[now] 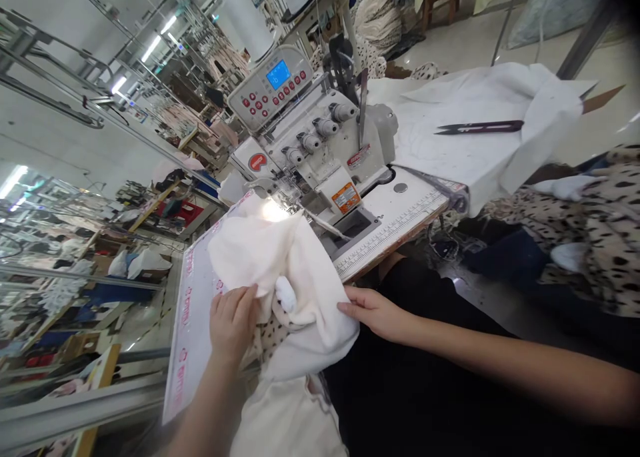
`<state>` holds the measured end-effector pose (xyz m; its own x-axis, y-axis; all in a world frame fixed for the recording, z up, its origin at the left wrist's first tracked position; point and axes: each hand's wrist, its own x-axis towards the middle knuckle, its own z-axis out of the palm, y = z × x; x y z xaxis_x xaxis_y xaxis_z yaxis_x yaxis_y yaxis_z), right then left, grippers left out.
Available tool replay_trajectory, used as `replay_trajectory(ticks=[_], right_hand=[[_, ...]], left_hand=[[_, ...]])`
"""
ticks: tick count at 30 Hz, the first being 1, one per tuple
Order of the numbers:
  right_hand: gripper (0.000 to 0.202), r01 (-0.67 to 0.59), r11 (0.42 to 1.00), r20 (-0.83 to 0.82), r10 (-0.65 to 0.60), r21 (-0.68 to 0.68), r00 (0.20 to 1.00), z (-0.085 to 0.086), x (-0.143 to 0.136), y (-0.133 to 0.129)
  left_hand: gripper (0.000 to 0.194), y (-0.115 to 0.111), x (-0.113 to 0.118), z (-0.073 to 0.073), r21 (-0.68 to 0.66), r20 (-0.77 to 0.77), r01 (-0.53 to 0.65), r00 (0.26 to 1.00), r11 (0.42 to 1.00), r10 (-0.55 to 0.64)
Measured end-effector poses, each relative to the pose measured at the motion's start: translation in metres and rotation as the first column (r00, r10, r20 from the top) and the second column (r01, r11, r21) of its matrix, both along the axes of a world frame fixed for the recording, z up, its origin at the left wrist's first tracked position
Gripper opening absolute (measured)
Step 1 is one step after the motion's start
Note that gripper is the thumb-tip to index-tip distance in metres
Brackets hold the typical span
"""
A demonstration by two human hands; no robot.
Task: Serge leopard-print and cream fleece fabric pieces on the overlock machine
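A cream-white fleecy fabric piece [320, 270] lies at the front of the sewing machine [325, 143], its far edge under the lit needle area. My left hand [234, 320] pinches the fabric's left side. At its right edge, my right hand [377, 313] holds the cloth between thumb and fingers. A small white bunched piece [286, 294] sits in a fold between the hands. Spotted cloth [273, 335] shows below it. More cream fabric [285, 420] hangs down toward the lap.
Dark thread snips [480, 128] rest on white cloth [425, 110] to the machine's right. The table edge [173, 377] runs along the left. Spotted fabric [600, 223] is heaped at the right. A thread cone [245, 20] stands behind the machine.
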<state>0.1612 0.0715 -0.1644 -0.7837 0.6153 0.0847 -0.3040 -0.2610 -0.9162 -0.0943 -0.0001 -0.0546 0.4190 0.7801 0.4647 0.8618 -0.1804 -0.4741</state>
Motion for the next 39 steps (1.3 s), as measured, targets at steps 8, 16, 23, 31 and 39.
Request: replay_trajectory(ticks=[8, 16, 23, 31, 39], right_hand=[[0.038, 0.0, 0.999, 0.042, -0.001, 0.032, 0.999, 0.0, 0.002, -0.001], [0.037, -0.008, 0.999, 0.031, 0.007, 0.033, 0.999, 0.002, 0.009, -0.004], [0.035, -0.046, 0.999, -0.033, 0.046, -0.018, 0.998, 0.024, 0.023, -0.004], [0.033, -0.022, 0.988, 0.052, 0.014, 0.15, 0.999, 0.032, 0.034, -0.006], [0.027, 0.05, 0.958, 0.102, -0.082, 0.282, 0.991, 0.028, 0.023, 0.015]], left_hand=[[0.024, -0.006, 0.094, 0.053, -0.402, 0.667, -0.115, 0.642, 0.908, 0.377], [0.027, -0.003, 0.116, 0.032, -0.369, 0.429, -0.075, 0.871, 0.926, 0.241], [0.033, 0.009, 0.133, 0.029, -0.207, 0.163, 0.155, 0.979, 0.966, -0.122], [0.025, 0.016, 0.15, 0.011, -0.165, 0.108, 0.18, 0.981, 0.97, -0.163], [0.021, 0.041, 0.146, 0.008, -0.11, 0.027, 0.136, 0.991, 0.984, -0.134]])
